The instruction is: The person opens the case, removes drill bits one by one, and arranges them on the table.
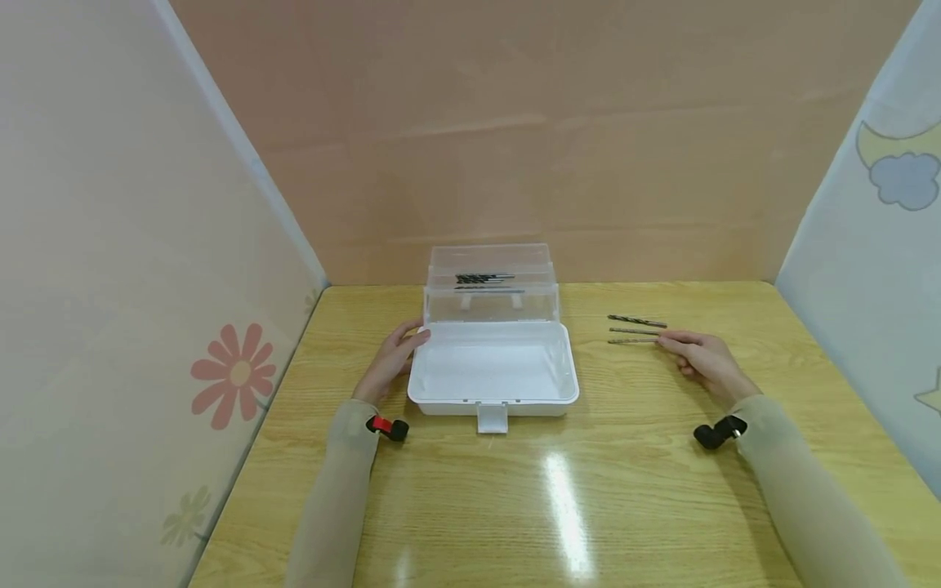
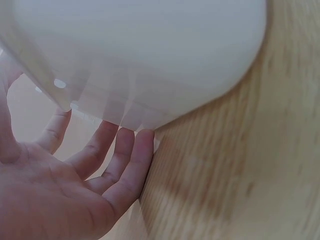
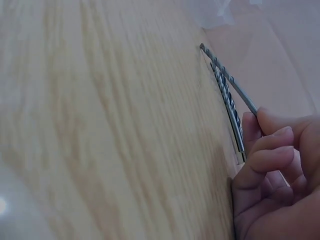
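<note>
Left hand (image 1: 390,357): you hold the white box (image 1: 492,371).
Right hand (image 1: 703,360): you pinch one drill bit (image 3: 227,76), right of the box.
Pickup: seemingly in hand.
Lift: should clear the two other bits (image 1: 637,322).

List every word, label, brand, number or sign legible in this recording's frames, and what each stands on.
There is no readable text in any view.
White toolbox: no lettering seen.
Drill bits: any markings are too small to read.
Flower, crescent moon, cloud: pictures, not words.
</note>
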{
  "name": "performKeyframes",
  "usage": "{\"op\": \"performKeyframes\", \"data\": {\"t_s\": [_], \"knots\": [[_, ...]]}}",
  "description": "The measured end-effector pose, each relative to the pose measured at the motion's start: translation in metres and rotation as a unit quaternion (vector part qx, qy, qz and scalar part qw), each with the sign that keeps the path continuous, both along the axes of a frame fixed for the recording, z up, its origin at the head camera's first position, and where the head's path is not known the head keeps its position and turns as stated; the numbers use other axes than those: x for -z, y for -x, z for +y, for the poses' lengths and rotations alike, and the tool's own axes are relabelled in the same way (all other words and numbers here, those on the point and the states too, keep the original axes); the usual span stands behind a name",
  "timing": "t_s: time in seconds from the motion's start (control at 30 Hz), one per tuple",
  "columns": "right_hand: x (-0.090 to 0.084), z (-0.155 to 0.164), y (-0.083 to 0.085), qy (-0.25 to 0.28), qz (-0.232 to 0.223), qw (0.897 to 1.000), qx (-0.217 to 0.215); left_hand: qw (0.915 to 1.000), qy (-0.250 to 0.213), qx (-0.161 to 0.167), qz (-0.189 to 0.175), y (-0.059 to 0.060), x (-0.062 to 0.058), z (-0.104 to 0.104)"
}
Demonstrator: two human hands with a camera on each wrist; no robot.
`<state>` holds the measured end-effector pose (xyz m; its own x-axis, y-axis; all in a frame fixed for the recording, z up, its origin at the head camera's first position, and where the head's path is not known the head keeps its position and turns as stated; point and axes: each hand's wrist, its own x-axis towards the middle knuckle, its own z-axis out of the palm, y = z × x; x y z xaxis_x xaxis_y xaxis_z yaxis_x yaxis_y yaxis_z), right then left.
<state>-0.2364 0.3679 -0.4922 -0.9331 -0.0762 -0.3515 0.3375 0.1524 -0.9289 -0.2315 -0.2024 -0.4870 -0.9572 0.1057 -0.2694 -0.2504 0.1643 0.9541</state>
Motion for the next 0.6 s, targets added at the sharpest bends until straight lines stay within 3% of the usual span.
{"op": "performKeyframes", "data": {"t_s": [0.2,0.37,0.6], "knots": [[0.002,0.003,0.003,-0.089,0.022,0.996,-0.012,1.0000,-0.001,0.000,0.000,0.000,0.000,0.000],[0.002,0.007,0.002,-0.195,0.061,0.979,-0.025,1.0000,-0.002,0.003,0.006,0.000,0.002,0.000],[0.002,0.014,0.004,-0.263,0.087,0.960,-0.041,0.9999,0.001,0.008,0.007,0.001,0.002,-0.001]]}}
